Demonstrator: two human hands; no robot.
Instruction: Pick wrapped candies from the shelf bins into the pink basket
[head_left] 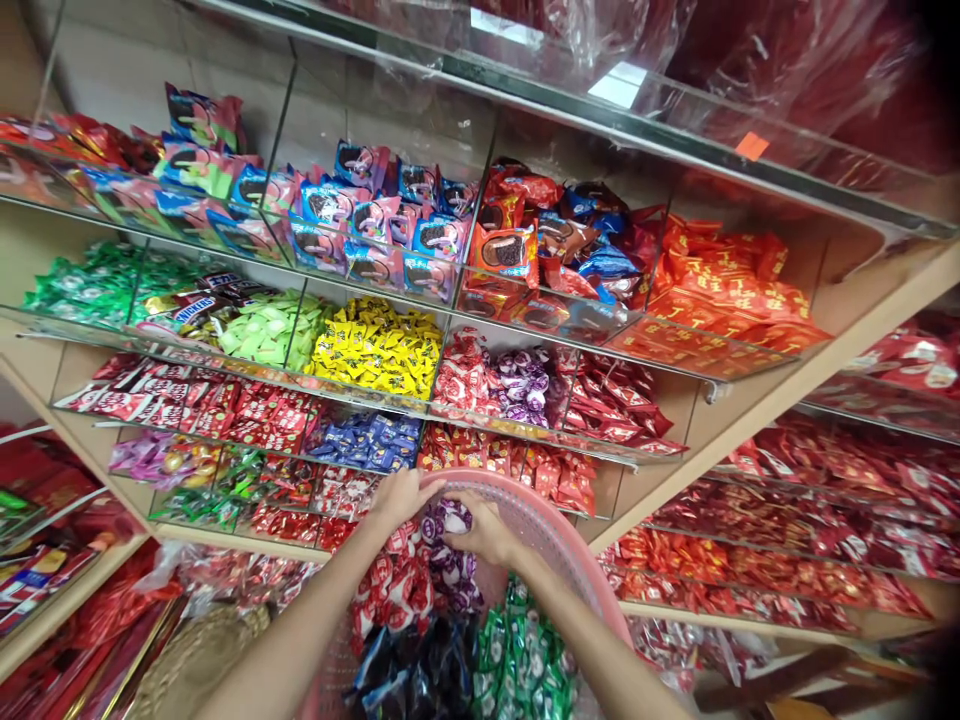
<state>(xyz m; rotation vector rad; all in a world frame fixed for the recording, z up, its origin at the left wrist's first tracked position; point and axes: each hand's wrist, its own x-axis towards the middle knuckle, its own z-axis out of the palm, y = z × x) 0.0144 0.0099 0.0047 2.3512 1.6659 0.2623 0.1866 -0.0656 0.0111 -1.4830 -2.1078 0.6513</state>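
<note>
A pink plastic basket (581,550) with a perforated wall stands tilted in front of me. My left hand (397,500) grips its far rim, thumb toward the inside and the other fingers mostly hidden. Inside the basket, my right hand (484,530) has its fingers curled round some purple-and-white wrapped candies (454,575). Left of these lie red-and-white wrapped candies (394,590). Nearer to me are dark blue-black packets (416,665) and green wrapped candies (525,645), grouped by colour.
Glass-fronted shelves (360,385) rise just beyond the basket, divided into compartments of yellow candies (382,350), cookie packets (506,250) and orange-red packets (727,275). More shelves of red packets (787,500) stand at right. A woven basket (199,660) sits low at left.
</note>
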